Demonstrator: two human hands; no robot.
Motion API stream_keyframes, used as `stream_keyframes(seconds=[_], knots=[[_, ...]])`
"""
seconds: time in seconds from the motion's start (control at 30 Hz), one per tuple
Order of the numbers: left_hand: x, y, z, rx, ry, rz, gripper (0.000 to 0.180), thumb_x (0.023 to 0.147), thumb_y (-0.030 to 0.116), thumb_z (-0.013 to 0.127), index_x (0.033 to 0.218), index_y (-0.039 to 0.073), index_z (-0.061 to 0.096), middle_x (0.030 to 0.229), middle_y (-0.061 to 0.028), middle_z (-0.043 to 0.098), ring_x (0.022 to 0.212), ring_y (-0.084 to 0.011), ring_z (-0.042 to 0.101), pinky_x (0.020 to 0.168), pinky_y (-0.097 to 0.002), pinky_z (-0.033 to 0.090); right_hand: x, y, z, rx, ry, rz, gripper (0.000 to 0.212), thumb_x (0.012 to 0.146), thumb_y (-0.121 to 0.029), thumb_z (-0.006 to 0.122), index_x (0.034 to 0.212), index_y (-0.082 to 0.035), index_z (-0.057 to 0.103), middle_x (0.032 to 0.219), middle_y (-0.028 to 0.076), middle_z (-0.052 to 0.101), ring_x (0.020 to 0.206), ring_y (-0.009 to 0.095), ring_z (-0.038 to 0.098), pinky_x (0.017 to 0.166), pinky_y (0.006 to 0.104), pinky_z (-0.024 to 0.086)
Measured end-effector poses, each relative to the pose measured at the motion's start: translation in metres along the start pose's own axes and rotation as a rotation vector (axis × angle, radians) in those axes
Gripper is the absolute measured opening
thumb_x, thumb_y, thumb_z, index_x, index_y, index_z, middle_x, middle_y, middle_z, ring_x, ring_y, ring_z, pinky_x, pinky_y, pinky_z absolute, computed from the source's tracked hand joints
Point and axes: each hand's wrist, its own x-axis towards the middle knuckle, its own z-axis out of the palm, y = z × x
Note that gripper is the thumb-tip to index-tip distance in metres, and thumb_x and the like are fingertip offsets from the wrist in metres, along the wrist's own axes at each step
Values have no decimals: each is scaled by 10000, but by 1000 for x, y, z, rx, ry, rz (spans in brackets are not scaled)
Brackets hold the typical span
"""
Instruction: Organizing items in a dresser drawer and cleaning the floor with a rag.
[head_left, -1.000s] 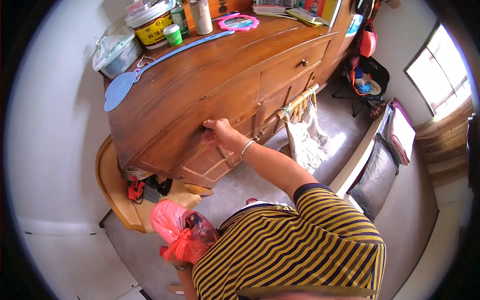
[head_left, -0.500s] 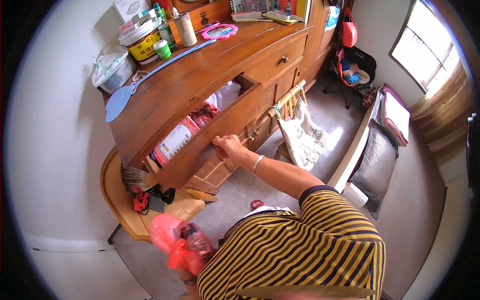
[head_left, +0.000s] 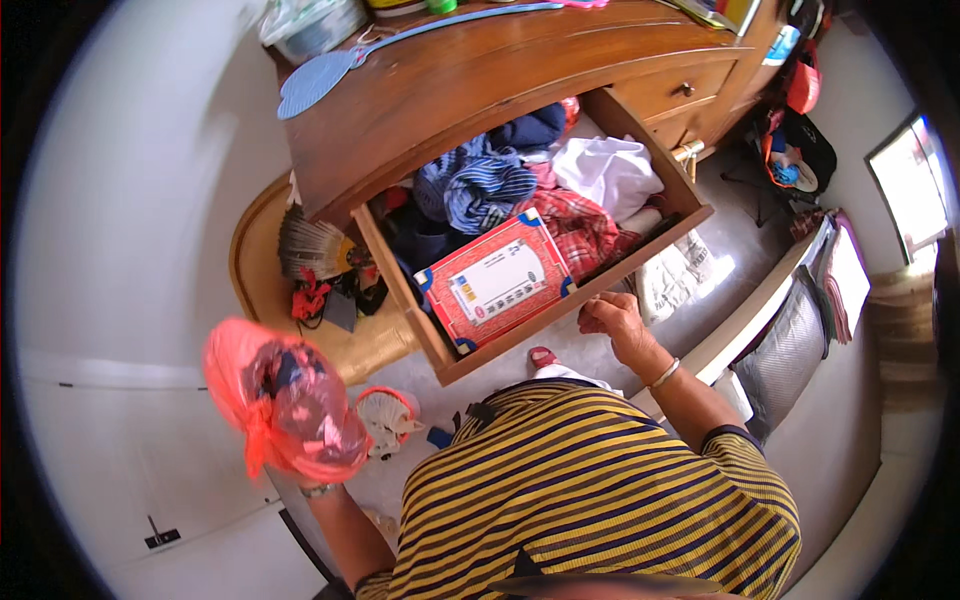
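Note:
A wooden drawer (head_left: 520,342) stands pulled far out of the brown dresser. Inside lie a red-and-white flat box (head_left: 495,282), a blue striped garment (head_left: 487,190), a red plaid cloth (head_left: 572,235) and a white cloth (head_left: 605,172). My right hand (head_left: 617,325) is at the middle of the drawer's front, its fingers curled closed; anything between them is hidden. Off to the left of the drawer, a tied translucent red plastic bag (head_left: 290,400) with dark things in it is held up in my left hand (head_left: 303,482), which the bag mostly covers.
On the dresser top (head_left: 420,130) lies a blue heart-shaped fly swatter (head_left: 325,82) beside a bagged tub (head_left: 315,30). Left of the drawer is a tan chair (head_left: 345,335) holding a feathery fan (head_left: 310,245). A red-rimmed bin (head_left: 388,420) stands below; a bed with a grey pillow (head_left: 785,345) is at right.
The drawer has come much farther out, showing its contents, with my right hand still at its front. My left hand has raised the red bag up and leftward. The view has tilted down.

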Motion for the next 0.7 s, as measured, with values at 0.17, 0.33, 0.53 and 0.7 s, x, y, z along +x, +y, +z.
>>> stream_keyframes(seconds=[0.17,0.33,0.53,0.7], knots=[[27,22,-17,550,25,267,671,819,464,474,1258,-31,360,1272,-169,399,1182,-277,382,1004,-402,311,7,0,2,-70,-12,45,300,813,-236,536,889,45,609,770,97,611,680,165,597,667,271,503],[72,-4,35,1037,112,458,781,748,542,551,1246,-32,370,1212,-151,468,1141,-287,428,975,-409,348,12,-12,-12,-254,-69,73,308,803,-248,558,953,17,599,816,90,628,747,177,622,679,281,508],[106,-32,45,1129,142,475,661,783,436,545,1206,-54,414,1187,-155,485,1087,-256,470,961,-376,358,17,-37,-29,-536,-334,-112,238,806,-186,585,955,0,596,801,111,633,705,197,624,587,301,490],[135,-43,12,1296,140,281,566,773,328,590,1203,-6,436,1160,-150,509,1015,-236,527,923,-368,400,-10,-121,-18,-893,-440,-504,289,779,-130,597,1020,26,565,821,166,626,774,302,615,695,360,484]])
